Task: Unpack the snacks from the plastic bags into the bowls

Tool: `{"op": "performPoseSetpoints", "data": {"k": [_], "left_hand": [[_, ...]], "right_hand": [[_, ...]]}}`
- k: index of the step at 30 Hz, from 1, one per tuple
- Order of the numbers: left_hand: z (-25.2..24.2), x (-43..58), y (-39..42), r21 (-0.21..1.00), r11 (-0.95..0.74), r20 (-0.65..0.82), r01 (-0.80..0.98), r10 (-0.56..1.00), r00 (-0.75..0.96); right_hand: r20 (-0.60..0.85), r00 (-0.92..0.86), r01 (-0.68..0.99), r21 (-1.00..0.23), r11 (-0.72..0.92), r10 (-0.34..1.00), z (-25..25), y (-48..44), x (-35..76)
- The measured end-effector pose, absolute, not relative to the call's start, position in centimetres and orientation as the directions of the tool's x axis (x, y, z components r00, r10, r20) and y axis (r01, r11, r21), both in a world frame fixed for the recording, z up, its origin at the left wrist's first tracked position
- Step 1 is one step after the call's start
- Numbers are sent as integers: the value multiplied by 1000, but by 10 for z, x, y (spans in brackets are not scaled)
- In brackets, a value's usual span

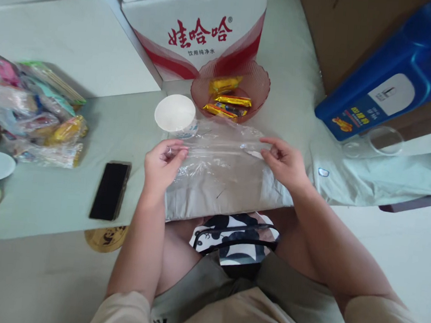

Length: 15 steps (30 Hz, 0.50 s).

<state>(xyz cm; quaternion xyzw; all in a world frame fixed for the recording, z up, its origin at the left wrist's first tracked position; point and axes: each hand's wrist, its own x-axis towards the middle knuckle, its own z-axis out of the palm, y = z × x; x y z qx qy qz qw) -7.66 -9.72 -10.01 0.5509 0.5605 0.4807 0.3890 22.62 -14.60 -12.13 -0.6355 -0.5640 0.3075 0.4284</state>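
A clear plastic bag [215, 164] is stretched flat between my two hands, over the near edge of the cloth-covered table. My left hand [164, 164] pinches its left side. On the right side, my right hand [285, 162] grips the bag between thumb and fingers. Just beyond the bag stand a white paper cup [175, 112] and a pink ribbed bowl [259, 87]. Several small snacks in yellow and red wrappers [233, 100] lie in the bowl. The bag's far edge overlaps the lower part of the cup and the bowl's near side.
A black phone [110, 190] lies left of my left arm. Farther left is a pile of plastic-wrapped packets [35, 110]. A white printed carton [197, 29] stands behind the bowl. To the right are a large blue bottle [380, 90] and a clear cup [385, 141] on its side.
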Motion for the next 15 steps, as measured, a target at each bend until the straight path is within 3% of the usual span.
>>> {"op": "performPoseSetpoints", "data": {"k": [3,6,10,12,15], "left_hand": [[-102,-85,-95,915,-157,207,373,974,-97],[-104,-94,-93,851,-222,301,475,949,-96],[-106,-103,-90,862,-299,379,408,916,-130],[-104,-104,-91,929,-282,314,239,943,-109],[-95,-102,-96,998,-57,57,5,998,-13]], "right_hand": [[80,111,564,-826,4,991,-125,-146,229],[249,106,616,-777,133,963,-125,-145,230],[388,100,550,-789,274,916,-116,-147,228],[279,64,384,-893,234,958,-110,-152,229],[-67,-102,14,-998,-66,993,-102,-164,234]]}}
